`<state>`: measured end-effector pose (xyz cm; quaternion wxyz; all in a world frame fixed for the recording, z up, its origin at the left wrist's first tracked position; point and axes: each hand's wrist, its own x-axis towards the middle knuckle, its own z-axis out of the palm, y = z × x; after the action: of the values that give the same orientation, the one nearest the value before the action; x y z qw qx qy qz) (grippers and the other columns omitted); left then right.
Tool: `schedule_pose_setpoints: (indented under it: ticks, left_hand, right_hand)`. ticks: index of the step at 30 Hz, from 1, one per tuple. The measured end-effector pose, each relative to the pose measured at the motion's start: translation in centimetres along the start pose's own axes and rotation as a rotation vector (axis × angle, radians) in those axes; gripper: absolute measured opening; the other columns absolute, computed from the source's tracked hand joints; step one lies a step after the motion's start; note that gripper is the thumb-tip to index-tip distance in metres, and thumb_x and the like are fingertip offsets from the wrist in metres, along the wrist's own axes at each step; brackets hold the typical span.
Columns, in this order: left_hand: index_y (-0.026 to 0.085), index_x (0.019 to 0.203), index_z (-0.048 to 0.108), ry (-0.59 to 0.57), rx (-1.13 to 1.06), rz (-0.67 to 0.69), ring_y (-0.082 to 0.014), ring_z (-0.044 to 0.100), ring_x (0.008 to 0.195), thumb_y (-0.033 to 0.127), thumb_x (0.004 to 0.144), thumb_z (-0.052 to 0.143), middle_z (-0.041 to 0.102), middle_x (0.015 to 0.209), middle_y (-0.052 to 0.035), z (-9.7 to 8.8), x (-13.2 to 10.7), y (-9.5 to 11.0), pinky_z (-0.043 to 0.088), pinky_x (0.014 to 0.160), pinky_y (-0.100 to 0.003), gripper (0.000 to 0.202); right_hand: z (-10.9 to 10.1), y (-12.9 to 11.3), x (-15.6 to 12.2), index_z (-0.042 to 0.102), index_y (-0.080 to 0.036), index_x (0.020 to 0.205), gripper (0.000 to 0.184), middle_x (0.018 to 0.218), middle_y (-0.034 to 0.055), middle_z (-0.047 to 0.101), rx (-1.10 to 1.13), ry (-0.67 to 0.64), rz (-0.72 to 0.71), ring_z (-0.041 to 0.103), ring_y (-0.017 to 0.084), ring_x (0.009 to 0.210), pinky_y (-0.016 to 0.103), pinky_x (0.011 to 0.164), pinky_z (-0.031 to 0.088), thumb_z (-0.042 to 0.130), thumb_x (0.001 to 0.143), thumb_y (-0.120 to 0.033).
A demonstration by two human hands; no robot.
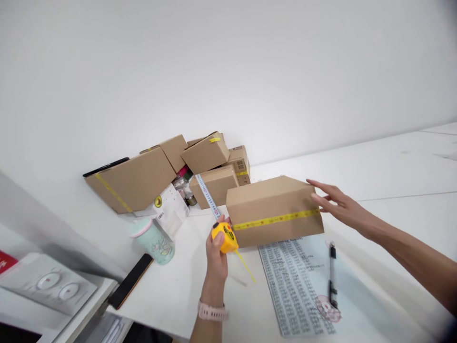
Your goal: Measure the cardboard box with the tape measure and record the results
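Observation:
My left hand (217,247) is wrapped round a yellow tape measure (224,237). Its blade (207,195) is pulled out and points away, up and to the left, and a yellow strap (246,267) hangs from the case. Just right of it a brown cardboard box (274,205) with yellow tape along its side is tilted over the table. My right hand (332,202) has its fingers on the right end of this box, thumb at the side and forefinger along the upper corner. A printed sheet (293,286) lies partly below the box.
Several cardboard boxes (210,152) are stacked against the wall, a large flat one (132,178) at left. A mint tumbler (157,240) and a dark phone-like slab (131,281) stand near the left edge. A black pen (332,274) lies on the sheet.

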<state>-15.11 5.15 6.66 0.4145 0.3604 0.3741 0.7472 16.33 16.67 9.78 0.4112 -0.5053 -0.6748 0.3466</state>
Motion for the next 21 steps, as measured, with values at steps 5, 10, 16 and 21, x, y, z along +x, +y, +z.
schedule_pose_setpoints:
  ticks: [5, 10, 16, 21]
  left_hand:
    - [0.014, 0.120, 0.065, -0.018, 0.093, 0.079, -0.0245, 0.064, 0.102, 0.050, 0.067, 0.080, 0.067, 0.115, -0.0138, 3.0, 3.2, 3.4, 0.052, 0.083, -0.032, 0.066]
    - [0.018, 0.128, 0.061, -0.117, 0.261, 0.232, -0.0270, 0.058, 0.112, 0.052, 0.067, 0.080, 0.062, 0.127, -0.0126, 6.3, 0.4, 3.4, 0.049, 0.089, -0.032, 0.073]
    - [0.018, 0.123, 0.063, -0.453, 0.289, -0.084, -0.0248, 0.056, 0.094, 0.057, 0.065, 0.080, 0.060, 0.122, -0.0135, 6.7, -4.7, -1.2, 0.046, 0.082, -0.035, 0.073]
    - [0.018, 0.122, 0.065, -0.471, 0.199, -0.172, -0.0255, 0.054, 0.097, 0.054, 0.062, 0.082, 0.061, 0.117, -0.0125, 5.3, -4.3, -3.0, 0.044, 0.085, -0.035, 0.071]
  right_hand:
    - [0.6, -2.5, 5.1, 0.062, -0.023, 0.113, 0.057, 0.118, 0.0125, 0.064, -0.223, 0.201, -0.067, 0.062, 0.031, 0.099, 0.043, 0.077, 0.055, 0.056, 0.080, -0.069]
    - [2.7, -3.6, 9.5, 0.063, -0.022, 0.096, 0.036, 0.101, 0.0102, 0.071, -0.382, 0.160, -0.268, 0.064, 0.028, 0.094, 0.038, 0.074, 0.050, 0.047, 0.089, -0.054]
    - [3.8, -4.5, 12.9, 0.067, -0.023, 0.090, 0.030, 0.097, 0.0090, 0.073, -0.522, 0.118, -0.423, 0.063, 0.028, 0.096, 0.043, 0.087, 0.042, 0.038, 0.093, -0.033]
    - [4.6, -4.6, 13.6, 0.063, -0.024, 0.118, 0.040, 0.110, 0.0083, 0.070, -0.592, 0.059, -0.523, 0.059, 0.027, 0.103, 0.044, 0.092, 0.036, 0.038, 0.088, -0.015]
